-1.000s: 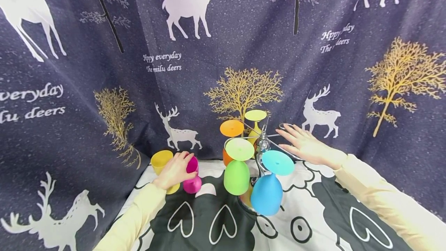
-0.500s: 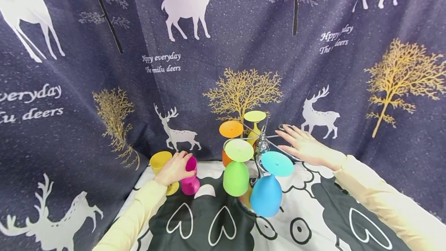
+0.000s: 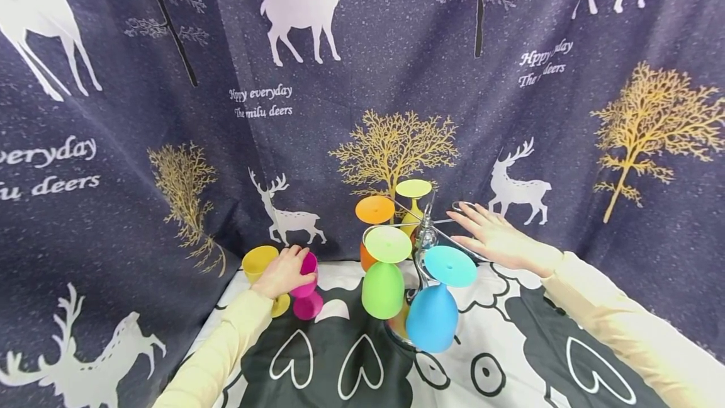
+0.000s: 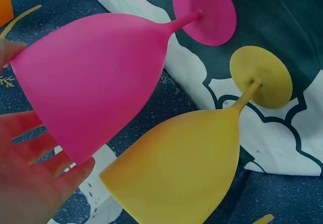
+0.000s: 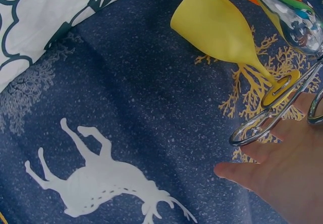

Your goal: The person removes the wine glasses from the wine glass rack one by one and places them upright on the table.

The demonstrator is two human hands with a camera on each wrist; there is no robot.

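Note:
My left hand [image 3: 282, 272] grips a pink goblet [image 3: 306, 306] by its bowl near the rim. In the left wrist view the thumb is on one side of the pink bowl [image 4: 96, 77] and the fingers on the other. Just beside it is a yellow goblet [image 3: 259, 261], partly covered by that hand. My right hand [image 3: 498, 235] is spread flat at the chrome glass rack [image 3: 428, 241], its fingers straight behind a wire loop [image 5: 247, 135]. Whether they touch the wire I cannot tell.
Upside-down goblets hang from the rack: green [image 3: 384, 288], blue [image 3: 433, 317], orange [image 3: 375, 209] and a pale yellow one [image 3: 413, 189]. A patterned cloth [image 3: 325, 357] covers the table. Behind stands a dark curtain [image 3: 362, 80] printed with deer and trees.
The pink goblet has shifted slightly left and towards me with my left hand. My right hand stays where it was, and so does the rack.

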